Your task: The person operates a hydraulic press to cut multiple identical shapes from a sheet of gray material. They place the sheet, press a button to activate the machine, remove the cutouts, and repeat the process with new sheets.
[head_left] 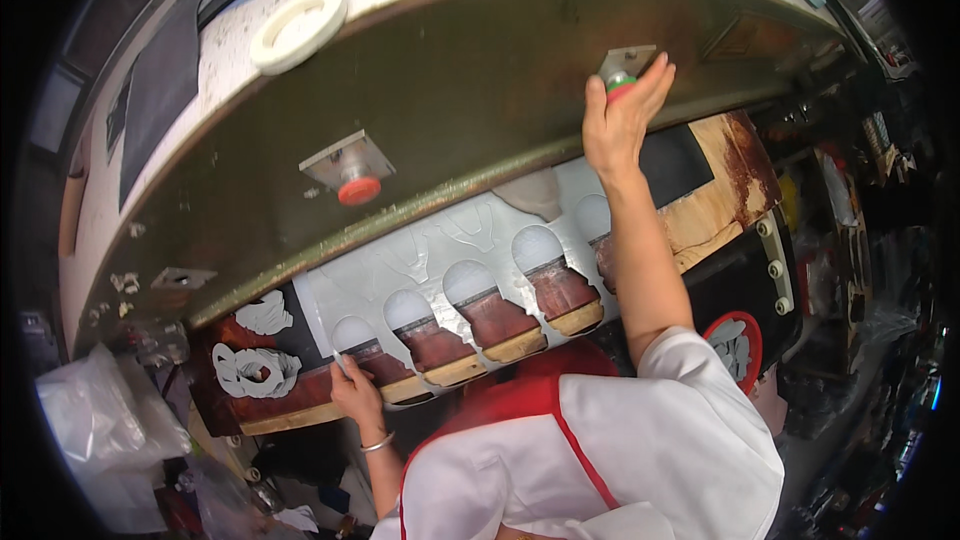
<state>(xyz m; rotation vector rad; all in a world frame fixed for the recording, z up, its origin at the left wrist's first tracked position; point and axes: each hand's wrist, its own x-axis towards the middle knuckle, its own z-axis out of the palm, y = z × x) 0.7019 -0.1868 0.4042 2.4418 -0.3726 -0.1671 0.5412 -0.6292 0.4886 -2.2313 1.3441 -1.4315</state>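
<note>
My right hand (pixel 618 130) is up at a push button (pixel 622 82) with green and red parts on the dark green machine panel. Its fingers and thumb are spread around the button, and the palm faces it. Lower left, my left hand (pixel 357 395) has its fingers closed at the near left corner of a pale grey sheet (pixel 440 240). Several round-topped shapes are cut out of this sheet. It lies on a wooden board (pixel 505 325) with a reddish-brown stained surface, which shows through the openings.
A second red button (pixel 358 188) sticks out of the panel at left. White rings of scrap (pixel 258 370) lie on the board's left end. A red-rimmed bin (pixel 735 345) with grey scraps stands at right; a clear plastic bag (pixel 110 420) is at left. A white ring (pixel 298 30) rests on the machine's top.
</note>
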